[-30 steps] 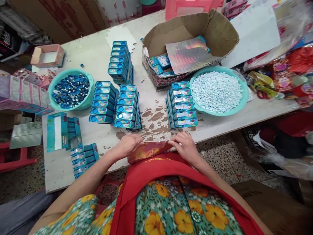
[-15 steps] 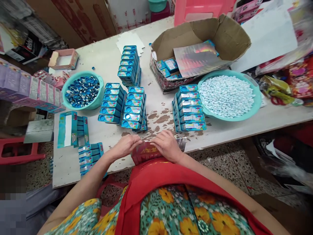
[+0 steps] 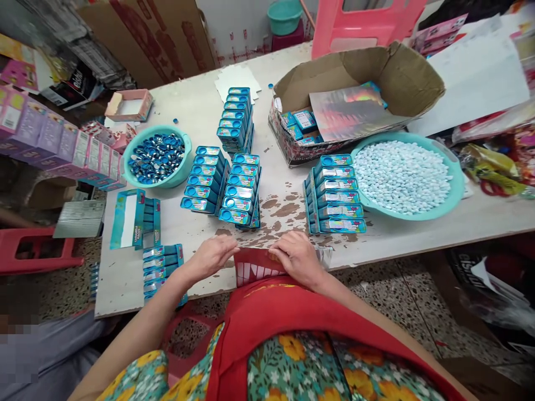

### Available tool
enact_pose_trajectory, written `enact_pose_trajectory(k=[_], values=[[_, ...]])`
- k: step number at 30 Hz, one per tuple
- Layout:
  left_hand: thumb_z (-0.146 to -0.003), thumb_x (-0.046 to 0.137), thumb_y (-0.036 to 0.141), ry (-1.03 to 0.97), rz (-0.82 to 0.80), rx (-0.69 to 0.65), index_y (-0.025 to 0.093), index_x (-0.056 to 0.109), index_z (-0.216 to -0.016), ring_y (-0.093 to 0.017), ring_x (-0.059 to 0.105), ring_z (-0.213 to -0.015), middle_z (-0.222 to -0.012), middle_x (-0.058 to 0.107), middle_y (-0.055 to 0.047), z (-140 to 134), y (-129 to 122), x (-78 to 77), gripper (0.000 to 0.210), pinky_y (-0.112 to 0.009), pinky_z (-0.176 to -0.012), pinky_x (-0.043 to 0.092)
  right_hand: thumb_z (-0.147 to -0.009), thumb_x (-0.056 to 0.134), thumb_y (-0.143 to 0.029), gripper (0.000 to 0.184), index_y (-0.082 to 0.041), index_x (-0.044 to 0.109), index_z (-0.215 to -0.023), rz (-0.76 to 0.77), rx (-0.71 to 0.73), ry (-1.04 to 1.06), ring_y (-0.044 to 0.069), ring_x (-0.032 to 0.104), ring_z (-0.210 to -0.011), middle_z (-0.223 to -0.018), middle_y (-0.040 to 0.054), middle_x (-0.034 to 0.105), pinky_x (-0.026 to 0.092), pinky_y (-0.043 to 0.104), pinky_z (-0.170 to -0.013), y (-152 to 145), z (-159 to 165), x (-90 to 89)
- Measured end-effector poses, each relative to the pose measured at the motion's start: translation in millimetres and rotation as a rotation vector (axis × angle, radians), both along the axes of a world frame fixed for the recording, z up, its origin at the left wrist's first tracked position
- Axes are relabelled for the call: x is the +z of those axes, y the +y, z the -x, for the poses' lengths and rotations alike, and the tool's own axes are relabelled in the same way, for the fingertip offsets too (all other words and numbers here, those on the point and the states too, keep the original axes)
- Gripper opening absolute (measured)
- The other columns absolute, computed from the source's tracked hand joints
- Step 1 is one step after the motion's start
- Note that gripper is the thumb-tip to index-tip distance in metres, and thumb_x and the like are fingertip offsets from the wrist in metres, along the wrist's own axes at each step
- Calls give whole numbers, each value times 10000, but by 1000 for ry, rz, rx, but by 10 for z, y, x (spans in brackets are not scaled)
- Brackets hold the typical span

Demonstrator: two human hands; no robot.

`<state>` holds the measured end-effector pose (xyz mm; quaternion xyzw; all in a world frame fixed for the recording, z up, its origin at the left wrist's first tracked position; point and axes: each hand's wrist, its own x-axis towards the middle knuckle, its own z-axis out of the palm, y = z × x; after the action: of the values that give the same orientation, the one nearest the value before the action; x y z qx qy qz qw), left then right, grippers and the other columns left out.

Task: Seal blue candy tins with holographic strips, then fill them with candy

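At the table's front edge, close against the red apron, lies a shiny see-through plastic sheet (image 3: 254, 266) with red reflections and pale rectangles on it. Whether it is a flat sheet or a bag I cannot tell. My left hand (image 3: 212, 256) pinches its upper left corner, fingertips pressed together. Curled over the right part is my right hand (image 3: 297, 257), its thumb toward the middle. Just beyond my hands stand blue trays of small tins (image 3: 241, 192), with another filled tray (image 3: 338, 195) to the right.
A turquoise bowl of blue caps (image 3: 156, 181) stands left, and a basin of white sweets (image 3: 401, 210) right. Behind is an open carton (image 3: 288, 147). More blue tins (image 3: 161, 267) and an upright blue box (image 3: 127, 220) occupy the left end. A person's grey-clothed leg (image 3: 62, 356) shows lower left.
My hands have moved farther apart, the left one shifting left along the plastic. The sheet's surface now shows pale rectangles. The whole view has shifted slightly.
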<state>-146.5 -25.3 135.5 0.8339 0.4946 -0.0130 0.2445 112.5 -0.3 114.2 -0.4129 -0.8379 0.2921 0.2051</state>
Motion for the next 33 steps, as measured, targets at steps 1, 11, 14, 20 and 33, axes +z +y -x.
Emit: enact_pose_trajectory(k=[1,11,14,20,33], values=[[-977,269,368,-46,50,22,175,497,-730,-149,467,-695,-711,530,-21,20,1,30,388,-254,-646,331,-908,527,-295,200,-219,635,-757,0,6,-4,171,524,-791,-743,15,641,329,322,-779,7,11,8],[-964,257,423,-235,220,272,174,446,-658,-131,464,-655,-667,490,0,43,-203,-133,437,-231,-620,354,-851,610,-335,350,-222,563,-1180,58,19,-107,241,586,-982,-1062,73,671,399,395,-887,90,-833,-230],[-955,268,431,-211,222,312,179,452,-664,-144,479,-670,-681,502,-8,30,-279,-268,427,-241,-630,358,-880,557,-351,272,-228,599,-1119,200,-38,-82,230,605,-953,-1045,70,667,453,359,-827,43,-1206,-339],[-940,283,436,-194,244,383,188,480,-680,-167,508,-695,-695,529,-23,-48,-482,-524,409,-258,-659,372,-878,543,-384,199,-222,656,-853,423,-71,70,182,608,-782,-816,32,657,470,291,-718,-37,-1307,-559],[-940,283,431,-18,201,414,188,549,-733,-189,559,-706,-728,595,-42,-62,-406,-795,416,-270,-656,404,-768,603,-398,207,-202,582,-832,650,-408,355,159,578,-694,-735,0,619,457,296,-683,-60,-1126,-1038]])
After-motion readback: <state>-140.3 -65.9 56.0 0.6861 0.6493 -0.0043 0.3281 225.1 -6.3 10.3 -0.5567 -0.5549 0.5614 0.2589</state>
